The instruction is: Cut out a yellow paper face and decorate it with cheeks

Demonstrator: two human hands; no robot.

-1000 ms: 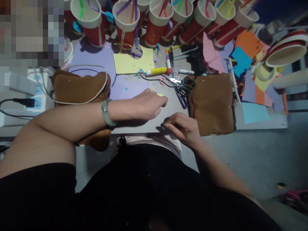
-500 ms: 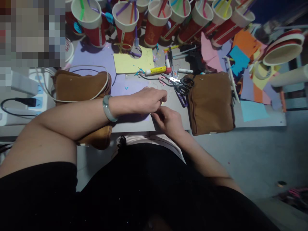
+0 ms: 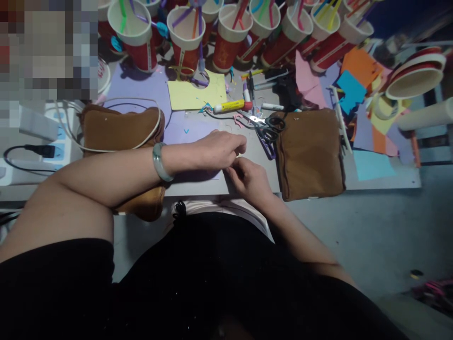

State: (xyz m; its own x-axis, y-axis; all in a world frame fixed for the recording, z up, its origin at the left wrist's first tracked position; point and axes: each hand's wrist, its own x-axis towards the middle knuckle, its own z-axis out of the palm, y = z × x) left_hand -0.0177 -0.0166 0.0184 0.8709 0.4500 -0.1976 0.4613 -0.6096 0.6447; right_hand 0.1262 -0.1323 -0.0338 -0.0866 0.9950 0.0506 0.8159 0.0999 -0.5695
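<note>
My left hand [image 3: 220, 148], with a jade-like bangle [image 3: 162, 162] at the wrist, is held over the table's front part with its fingers curled into a pinch. Just below and to its right, my right hand [image 3: 252, 180] is closed too, thumb and forefinger pressed together. The fingertips of both nearly meet. A tiny yellowish bit shows between them, too small to name; the rest is hidden by the fingers. Under the left hand lies purple paper [image 3: 191, 134]. Black-handled scissors [image 3: 265, 126] and a yellow marker-like tube [image 3: 230, 106] lie just beyond.
Red-and-white paper cups [image 3: 231, 38] holding coloured straws stand along the back. A brown pouch [image 3: 311, 156] lies at right; another brown pouch [image 3: 120, 125] is under my left forearm. Coloured paper scraps [image 3: 354, 89], a tape roll [image 3: 386, 105] and a power strip [image 3: 60, 137] are at the sides.
The view has shifted very slightly. Both hands stay pinched together in nearly the same place; the right fingertips sit a touch closer under the left hand.
</note>
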